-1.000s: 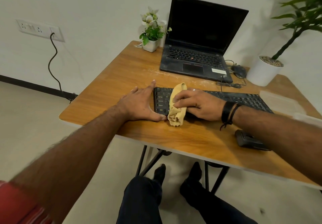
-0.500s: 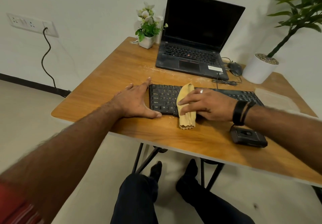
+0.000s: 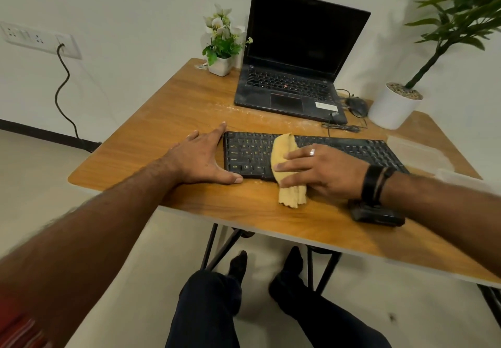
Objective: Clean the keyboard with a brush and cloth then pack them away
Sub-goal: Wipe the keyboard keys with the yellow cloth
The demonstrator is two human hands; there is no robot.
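Your right hand has slid the cloth rightward from the keyboard's left end toward its middle, fingers pressing it flat, so you're mid-wipe with the right half likely still to do. Your left hand, open, braces the keyboard's left edge on the surface. No brush is identifiable; your forearm half hides a dark object

Keyboard: middle keys covered by the cloth and the right hand; key legends too small to read. Black object at the near table edge: partly under the right wrist, kind not discernible. Large plant: cut by the top and right edges. Left sleeve: blurred, cut at the corner. Clear item right of the keyboard: indistinct.
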